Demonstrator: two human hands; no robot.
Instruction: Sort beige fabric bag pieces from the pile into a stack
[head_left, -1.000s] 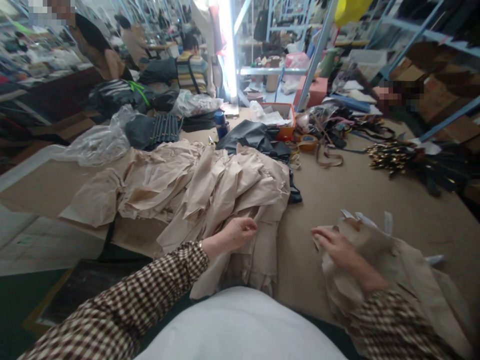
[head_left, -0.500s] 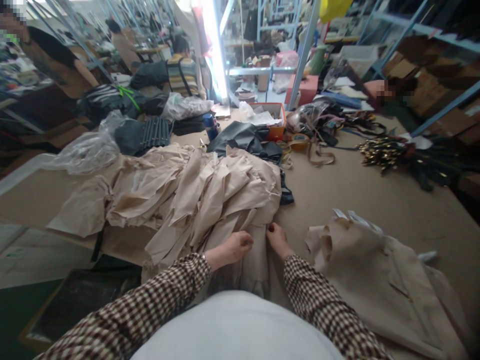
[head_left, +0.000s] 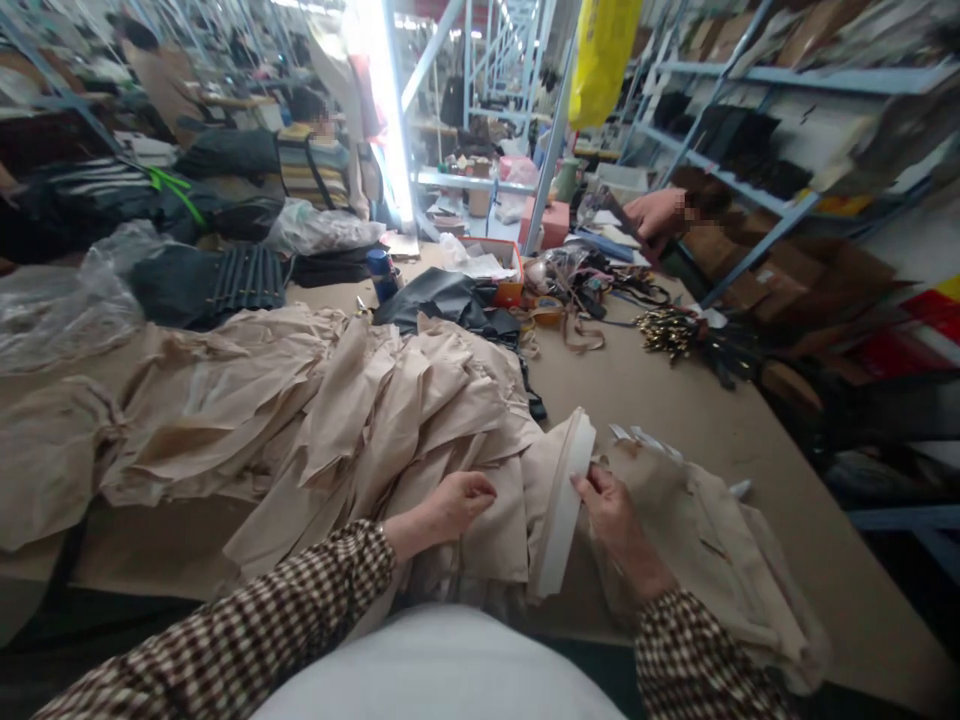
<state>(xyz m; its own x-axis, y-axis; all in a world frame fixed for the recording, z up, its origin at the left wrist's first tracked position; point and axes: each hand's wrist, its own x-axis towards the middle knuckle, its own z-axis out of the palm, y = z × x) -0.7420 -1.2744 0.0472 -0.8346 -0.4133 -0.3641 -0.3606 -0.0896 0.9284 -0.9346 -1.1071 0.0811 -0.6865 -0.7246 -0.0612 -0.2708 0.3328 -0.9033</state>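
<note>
My right hand (head_left: 611, 505) pinches the edge of a beige fabric piece with a white strip (head_left: 568, 505) along its side, lifted at the right end of the heap. Its fingers are closed on the edge between thumb and fingertips. My left hand (head_left: 457, 505) hovers over a flat beige panel (head_left: 495, 540), fingers curled together, and nothing shows in them. A large heap of beige fabric pieces (head_left: 405, 400) spreads leftward across the table. To the right lies another beige sewn piece (head_left: 690, 540) with white tabs on its upper edge.
Behind the heap are dark material (head_left: 442, 300), a blue can (head_left: 381, 275) and an orange box (head_left: 510, 285). Tangled straps (head_left: 570, 275) and gold-tipped dark pieces (head_left: 667, 332) lie on the table (head_left: 600, 385). Another person's hand (head_left: 656, 215) shows at the back right.
My right hand has moved right and raised the fabric edge, so the white strip now shows. My left hand stays over the fabric. The view has turned toward the right.
</note>
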